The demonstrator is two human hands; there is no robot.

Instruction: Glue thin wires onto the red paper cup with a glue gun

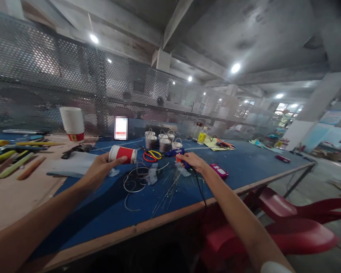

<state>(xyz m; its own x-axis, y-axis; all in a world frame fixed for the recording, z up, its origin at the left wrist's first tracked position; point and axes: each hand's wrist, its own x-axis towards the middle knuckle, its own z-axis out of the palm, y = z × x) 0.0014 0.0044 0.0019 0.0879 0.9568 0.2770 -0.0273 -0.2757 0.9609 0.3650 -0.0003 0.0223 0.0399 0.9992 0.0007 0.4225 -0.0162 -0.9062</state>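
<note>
My left hand [104, 163] is closed around a white and red paper cup [122, 154], which lies sideways in the air above the table. In my right hand [191, 160] is a blue hot glue gun [174, 152] with an orange trigger; its black cord hangs over the table's front edge. The gun's nose points left, apart from the cup. Scissors [152, 155] with red and yellow handles lie between the two hands. Below them are a loose coil of wire [135, 182], a bundle of thin straight wires [170, 187] and scraps of clear plastic [152, 174].
Several small cups with looped handles [165, 143] stand behind the scissors. A stack of paper cups [72, 123] is at the left, near tools on a wooden board [45, 174]. A pink box [218, 171] lies right of my hand. Red chairs [295, 231] stand by the table.
</note>
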